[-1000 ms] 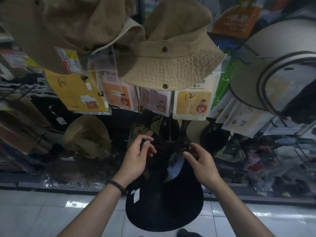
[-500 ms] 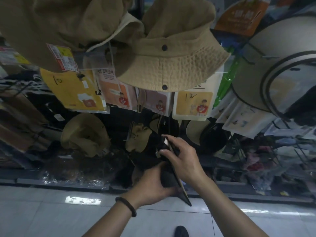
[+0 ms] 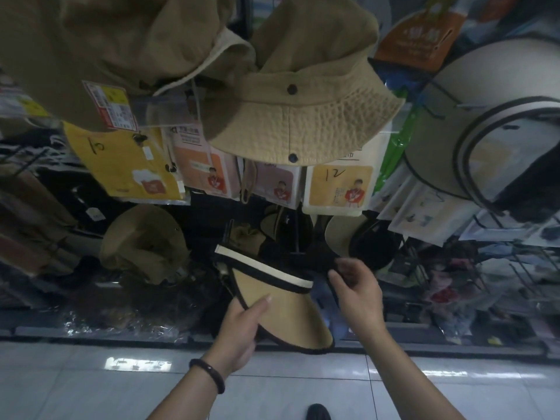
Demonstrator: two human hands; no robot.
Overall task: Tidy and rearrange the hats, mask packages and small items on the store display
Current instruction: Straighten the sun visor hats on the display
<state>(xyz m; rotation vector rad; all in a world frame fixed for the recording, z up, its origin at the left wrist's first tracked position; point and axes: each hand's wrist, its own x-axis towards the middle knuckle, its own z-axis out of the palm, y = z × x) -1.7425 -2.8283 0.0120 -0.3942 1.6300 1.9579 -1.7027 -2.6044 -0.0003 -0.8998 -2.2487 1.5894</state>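
Sun visor, tan-brimmed with black edging and a cream-and-black headband, sits low in front of the display rack, tilted with its brim sloping down toward me. My left hand grips the brim at its near left edge, thumb lying on top and fingers curled underneath; a dark bead bracelet circles that wrist. My right hand is at the visor's right end, thumb and forefinger pinching a dark band there, though I can't make out the band's shape against the black hats behind it. Overhead a khaki bucket hat with dark snaps hangs close to the camera, and beneath it runs a row of hanging mask packages: a yellow package on the left, and a cream one marked 12 just under the bucket hat's brim. A large pale visor with a black rim hangs at the right. An olive hat sits lower on the rack, left of my hands. Below is a glossy tiled floor.
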